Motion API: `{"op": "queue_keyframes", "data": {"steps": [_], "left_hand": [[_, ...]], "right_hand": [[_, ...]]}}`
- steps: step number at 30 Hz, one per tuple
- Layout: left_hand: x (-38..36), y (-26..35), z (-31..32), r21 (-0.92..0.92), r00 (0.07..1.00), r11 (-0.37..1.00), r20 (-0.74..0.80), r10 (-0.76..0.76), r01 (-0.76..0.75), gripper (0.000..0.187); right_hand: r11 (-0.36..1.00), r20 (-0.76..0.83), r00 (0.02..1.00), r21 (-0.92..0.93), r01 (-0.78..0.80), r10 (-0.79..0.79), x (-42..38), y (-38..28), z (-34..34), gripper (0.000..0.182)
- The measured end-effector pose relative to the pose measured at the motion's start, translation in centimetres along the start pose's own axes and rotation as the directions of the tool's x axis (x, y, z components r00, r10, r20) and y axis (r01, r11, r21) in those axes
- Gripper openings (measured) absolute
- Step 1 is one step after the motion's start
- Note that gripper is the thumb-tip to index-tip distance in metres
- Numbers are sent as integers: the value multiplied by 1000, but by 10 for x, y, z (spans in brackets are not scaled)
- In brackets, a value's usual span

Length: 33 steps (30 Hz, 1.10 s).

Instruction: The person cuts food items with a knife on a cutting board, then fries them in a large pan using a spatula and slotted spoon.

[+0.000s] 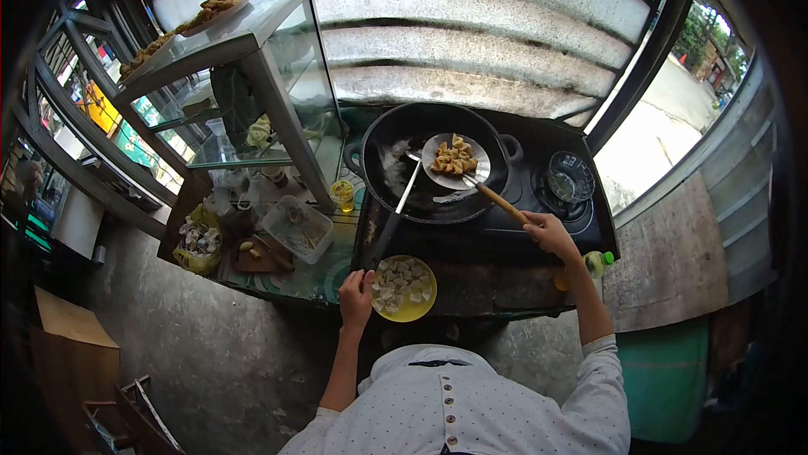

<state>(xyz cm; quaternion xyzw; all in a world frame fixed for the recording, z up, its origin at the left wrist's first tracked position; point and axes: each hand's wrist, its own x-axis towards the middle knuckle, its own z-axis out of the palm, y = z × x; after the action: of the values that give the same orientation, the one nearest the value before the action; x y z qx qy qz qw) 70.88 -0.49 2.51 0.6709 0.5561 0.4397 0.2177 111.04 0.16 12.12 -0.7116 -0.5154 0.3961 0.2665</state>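
Note:
My right hand (551,234) grips the wooden handle of a round skimmer (434,154), which is over the large black wok (492,202). Golden-brown fried pieces (454,157) lie on the skimmer. The fingers of my left hand (356,288) are closed around the dark handle end of a metal spatula (407,189), whose tip reaches into the wok beside the skimmer. Close to my left hand sits a yellow plate (409,312) with several pale, floury pieces (402,280). Oil shows in the left part of the wok.
A glass bowl (570,177) rests on the right burner of the black stove (471,244). Near the right front edge stands a green-capped bottle (598,261). To the left are a plastic container (296,228), a yellow cup (342,195), a yellow bag (199,240) and a glass cabinet (307,127).

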Motion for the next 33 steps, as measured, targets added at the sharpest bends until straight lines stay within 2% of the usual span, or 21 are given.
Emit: {"op": "queue_keyframes", "data": {"steps": [9, 11, 15, 25, 33], "left_hand": [[2, 5, -4, 1, 1000, 1000, 13, -7, 7, 32], [1, 3, -3, -2, 1000, 1000, 19, -19, 19, 32], [0, 2, -1, 7, 1000, 1000, -7, 10, -10, 32], [1, 1, -2, 13, 1000, 1000, 6, -3, 3, 32], [0, 0, 0, 1, 1000, 1000, -24, 18, -18, 32]], "right_hand": [[999, -17, 1000, -39, 8, -9, 0, -18, -19, 40], [995, -45, 994, 20, 100, -100, -1, -21, -27, 41], [986, -101, 982, 40, 162, -157, -9, -31, -35, 41], [998, -16, 1000, 63, 8, -7, -9, -4, -5, 41], [995, 2, 1000, 99, -23, 23, -10, 0, 0, 41]]}}
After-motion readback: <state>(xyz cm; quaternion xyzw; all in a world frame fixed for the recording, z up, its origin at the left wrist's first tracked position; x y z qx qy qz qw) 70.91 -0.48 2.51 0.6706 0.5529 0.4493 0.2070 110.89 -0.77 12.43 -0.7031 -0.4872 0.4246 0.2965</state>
